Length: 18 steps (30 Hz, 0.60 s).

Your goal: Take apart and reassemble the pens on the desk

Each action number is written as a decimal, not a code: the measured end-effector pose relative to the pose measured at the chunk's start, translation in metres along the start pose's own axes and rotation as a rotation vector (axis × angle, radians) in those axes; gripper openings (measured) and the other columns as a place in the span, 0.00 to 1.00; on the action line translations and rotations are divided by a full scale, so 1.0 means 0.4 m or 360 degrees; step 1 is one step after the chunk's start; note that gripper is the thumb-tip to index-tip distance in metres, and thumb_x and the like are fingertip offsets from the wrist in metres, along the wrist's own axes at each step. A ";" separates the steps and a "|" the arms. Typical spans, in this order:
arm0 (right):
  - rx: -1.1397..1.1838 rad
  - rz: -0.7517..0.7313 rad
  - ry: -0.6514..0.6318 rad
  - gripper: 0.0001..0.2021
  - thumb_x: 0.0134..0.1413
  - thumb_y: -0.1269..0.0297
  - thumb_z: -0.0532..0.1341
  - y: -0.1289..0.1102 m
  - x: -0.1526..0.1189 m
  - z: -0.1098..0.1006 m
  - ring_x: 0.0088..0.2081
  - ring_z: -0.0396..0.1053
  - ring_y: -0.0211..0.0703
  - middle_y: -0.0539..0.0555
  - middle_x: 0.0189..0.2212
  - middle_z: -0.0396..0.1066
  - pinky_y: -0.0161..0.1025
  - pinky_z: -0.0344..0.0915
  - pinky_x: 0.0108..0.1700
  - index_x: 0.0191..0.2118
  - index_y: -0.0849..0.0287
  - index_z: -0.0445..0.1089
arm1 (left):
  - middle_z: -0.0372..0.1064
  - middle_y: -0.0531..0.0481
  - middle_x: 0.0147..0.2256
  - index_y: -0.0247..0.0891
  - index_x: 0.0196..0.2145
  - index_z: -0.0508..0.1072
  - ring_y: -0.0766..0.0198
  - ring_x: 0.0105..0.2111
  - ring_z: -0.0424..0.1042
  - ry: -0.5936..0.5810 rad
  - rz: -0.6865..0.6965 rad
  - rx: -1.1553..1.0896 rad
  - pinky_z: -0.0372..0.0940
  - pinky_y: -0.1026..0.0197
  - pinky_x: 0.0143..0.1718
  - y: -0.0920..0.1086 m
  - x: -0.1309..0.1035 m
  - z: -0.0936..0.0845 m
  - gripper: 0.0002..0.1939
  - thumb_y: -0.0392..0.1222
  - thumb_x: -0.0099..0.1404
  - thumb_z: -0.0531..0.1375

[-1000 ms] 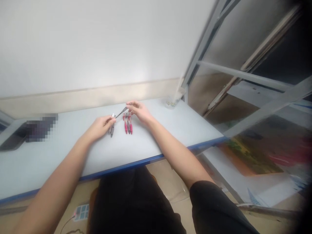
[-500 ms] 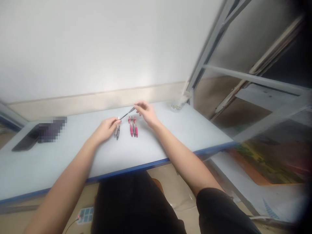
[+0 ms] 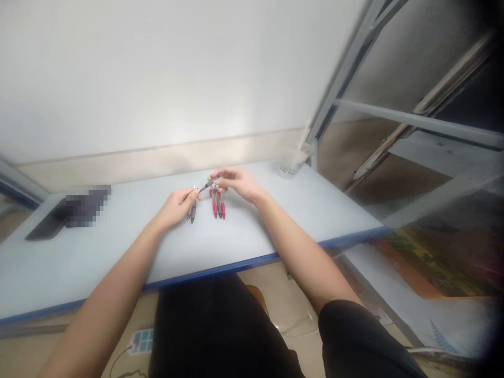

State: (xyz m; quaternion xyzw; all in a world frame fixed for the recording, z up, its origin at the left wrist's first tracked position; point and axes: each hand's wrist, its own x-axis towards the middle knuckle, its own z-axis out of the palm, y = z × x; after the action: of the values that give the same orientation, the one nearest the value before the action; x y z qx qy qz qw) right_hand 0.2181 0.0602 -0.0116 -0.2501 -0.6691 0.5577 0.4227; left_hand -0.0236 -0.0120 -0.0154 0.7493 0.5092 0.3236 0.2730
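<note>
My left hand point(image 3: 178, 204) rests on the pale blue table point(image 3: 118, 247) and pinches a grey pen barrel point(image 3: 192, 211) that points toward me. My right hand point(image 3: 236, 182) holds a thin dark pen refill point(image 3: 206, 185) by its far end, its tip meeting the left hand's fingertips. Just under the right hand lie three pens point(image 3: 218, 206) side by side on the table, two red and one grey.
A dark flat device point(image 3: 51, 223) lies at the table's far left. A clear cup point(image 3: 293, 160) stands at the far right corner beside a grey metal shelf frame point(image 3: 354, 58). A power strip point(image 3: 142, 341) lies on the floor under the table's blue edge.
My right hand has drawn closer to the left hand, bringing the refill's tip up to the barrel held in the left. The view has shifted slightly.
</note>
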 end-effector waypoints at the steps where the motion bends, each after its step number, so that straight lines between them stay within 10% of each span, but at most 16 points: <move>1: -0.0007 0.0001 -0.0025 0.16 0.51 0.60 0.74 -0.001 0.001 -0.003 0.30 0.72 0.38 0.54 0.38 0.80 0.38 0.69 0.36 0.44 0.59 0.77 | 0.60 0.55 0.23 0.39 0.37 0.75 0.63 0.24 0.61 -0.0010 -0.0005 -0.0057 0.59 0.60 0.30 -0.001 0.000 0.002 0.25 0.61 0.76 0.50; 11: -0.0684 0.0068 0.0116 0.29 0.70 0.44 0.60 0.017 -0.006 0.023 0.22 0.60 0.36 0.48 0.17 0.61 0.37 0.60 0.31 0.21 0.57 0.61 | 0.79 0.46 0.37 0.39 0.39 0.83 0.57 0.36 0.75 0.0250 0.0214 0.0124 0.66 0.56 0.41 -0.042 0.016 0.004 0.17 0.55 0.70 0.61; 18: -0.0470 0.0121 -0.0165 0.12 0.60 0.58 0.71 0.007 -0.007 0.004 0.28 0.69 0.38 0.51 0.26 0.74 0.36 0.64 0.33 0.35 0.61 0.72 | 0.78 0.46 0.34 0.40 0.38 0.84 0.57 0.33 0.73 0.0300 0.0246 0.0207 0.66 0.57 0.40 -0.038 0.018 0.010 0.18 0.52 0.73 0.58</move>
State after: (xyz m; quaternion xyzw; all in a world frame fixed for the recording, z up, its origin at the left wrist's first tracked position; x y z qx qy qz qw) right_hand 0.2179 0.0579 -0.0149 -0.3055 -0.7548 0.4810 0.3248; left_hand -0.0275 -0.0006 -0.0277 0.7688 0.4932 0.3789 0.1491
